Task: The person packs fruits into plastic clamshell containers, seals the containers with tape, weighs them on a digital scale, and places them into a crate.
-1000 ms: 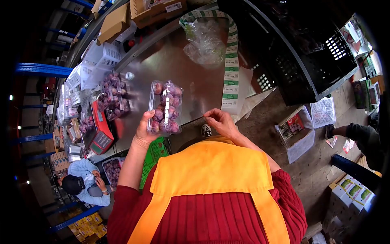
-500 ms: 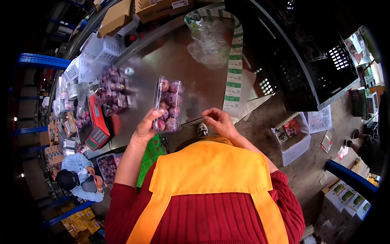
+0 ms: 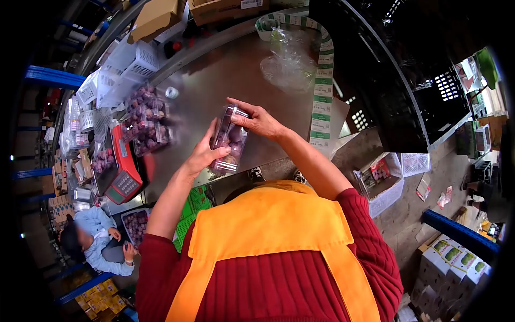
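A clear plastic box of plums [image 3: 236,140] is held between my two hands above the near side of the metal table [image 3: 225,70]. My left hand [image 3: 205,154] is closed round its lower left side, thumb across the front. My right hand [image 3: 259,122] grips the upper end, with the thumb on the face and the fingers over the far edge. Dark purple fruit shows through the glossy plastic, partly covered by my fingers. To the left, more boxes of plums [image 3: 145,121] are piled beside a red weighing scale [image 3: 126,182].
A strip of green-and-white labels [image 3: 322,115] runs along the table's right side, near a crumpled clear bag [image 3: 289,70]. Black crates [image 3: 375,80] stand at right. White baskets [image 3: 137,61] sit at back left. A person in a light blue jacket [image 3: 104,236] sits at lower left.
My right hand has moved up and left from beside the table edge and now grips the box's upper end. The box has turned and tilted in my left hand.
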`<act>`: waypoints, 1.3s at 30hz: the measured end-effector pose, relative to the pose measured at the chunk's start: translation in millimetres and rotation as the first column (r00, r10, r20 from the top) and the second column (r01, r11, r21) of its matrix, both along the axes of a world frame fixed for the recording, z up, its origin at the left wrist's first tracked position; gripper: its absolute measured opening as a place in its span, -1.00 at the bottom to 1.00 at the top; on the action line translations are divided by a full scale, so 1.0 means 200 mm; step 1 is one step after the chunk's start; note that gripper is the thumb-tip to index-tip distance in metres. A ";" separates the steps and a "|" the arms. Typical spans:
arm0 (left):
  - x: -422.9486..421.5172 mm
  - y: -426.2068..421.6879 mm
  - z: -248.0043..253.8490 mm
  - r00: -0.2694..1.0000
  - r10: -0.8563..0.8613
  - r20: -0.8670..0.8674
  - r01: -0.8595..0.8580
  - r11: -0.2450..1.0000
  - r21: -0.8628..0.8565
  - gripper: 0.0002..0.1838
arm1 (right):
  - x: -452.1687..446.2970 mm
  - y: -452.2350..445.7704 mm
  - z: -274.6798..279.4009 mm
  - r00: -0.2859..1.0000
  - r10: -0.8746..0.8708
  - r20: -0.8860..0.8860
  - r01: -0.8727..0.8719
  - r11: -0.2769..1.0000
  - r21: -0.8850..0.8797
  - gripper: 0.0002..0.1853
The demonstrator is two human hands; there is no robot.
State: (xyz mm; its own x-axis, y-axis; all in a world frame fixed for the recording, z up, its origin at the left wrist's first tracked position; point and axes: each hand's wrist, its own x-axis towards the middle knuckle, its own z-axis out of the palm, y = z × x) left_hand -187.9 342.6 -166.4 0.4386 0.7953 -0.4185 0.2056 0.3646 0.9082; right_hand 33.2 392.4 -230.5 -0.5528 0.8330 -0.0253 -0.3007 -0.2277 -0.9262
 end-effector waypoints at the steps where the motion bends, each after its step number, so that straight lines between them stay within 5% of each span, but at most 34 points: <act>1: -0.06 0.04 -0.03 1.000 -0.011 -0.013 0.011 1.000 -0.009 0.25 | -0.04 0.01 -0.02 1.000 -0.008 0.005 0.008 1.000 0.003 -0.21; 8: -0.44 0.25 -0.21 0.986 -0.128 -0.107 0.138 0.986 0.092 0.31 | -0.34 0.10 -0.18 0.996 -0.037 0.084 0.028 0.994 0.108 -0.19; 11: -0.56 0.32 -0.31 0.811 -0.148 -0.566 0.341 0.906 0.252 0.36 | -0.46 0.09 -0.25 0.993 -0.120 -0.016 0.121 0.990 0.077 -0.20; 16: -0.45 0.33 -0.23 0.662 -0.059 -0.748 0.421 0.854 0.305 0.31 | -0.56 0.04 -0.26 0.908 -0.418 -0.007 0.418 0.908 -0.019 -0.22; 19: -0.44 0.32 -0.25 0.652 -0.020 -0.758 0.448 0.816 0.364 0.31 | -0.55 0.02 -0.28 0.866 -0.498 0.045 0.492 0.865 0.101 -0.24; 21: -0.51 0.39 -0.26 0.836 -0.072 -0.544 0.324 0.864 0.384 0.15 | -0.53 0.01 -0.32 0.874 -0.479 0.088 0.466 0.875 0.131 -0.26; 23: -0.61 0.53 -0.14 0.901 -0.189 -0.391 0.315 0.904 0.290 -0.01 | -0.48 -0.01 -0.35 0.895 -0.427 0.129 0.409 0.900 0.150 -0.28; 25: -0.72 0.62 -0.02 0.891 -0.003 -0.455 0.210 0.890 0.405 -0.20 | -0.40 0.00 -0.36 0.921 -0.355 0.158 0.330 0.929 0.165 -0.30; 27: -0.79 0.63 0.02 0.540 0.450 -0.711 0.379 0.624 0.683 -0.36 | -0.29 0.02 -0.35 0.895 -0.369 0.251 0.306 0.916 0.258 -0.36; 30: -0.71 0.53 0.10 0.363 0.733 -0.576 0.401 0.435 0.806 -0.51 | -0.20 0.10 -0.10 0.631 -0.512 0.583 0.240 0.844 0.480 -0.52; 32: -0.60 0.38 0.06 0.565 0.601 -0.566 0.248 0.530 0.811 -0.71 | -0.18 0.16 0.00 0.547 -0.486 0.682 0.031 0.825 0.564 -0.51; 35: -0.38 0.15 -0.04 0.587 0.373 -0.718 0.418 0.620 0.664 -0.78 | -0.25 0.24 0.06 0.447 -0.458 0.768 -0.328 0.715 0.618 -0.48; 37: -0.30 0.07 -0.12 0.495 0.393 -0.775 0.448 0.649 0.615 -0.74 | -0.32 0.29 0.08 0.314 -0.383 0.869 -0.525 0.692 0.495 -0.48; 39: -0.27 0.06 -0.19 0.414 0.375 -0.830 0.453 0.706 0.545 -0.69 | -0.34 0.30 0.08 0.322 -0.369 0.872 -0.589 0.643 0.490 -0.48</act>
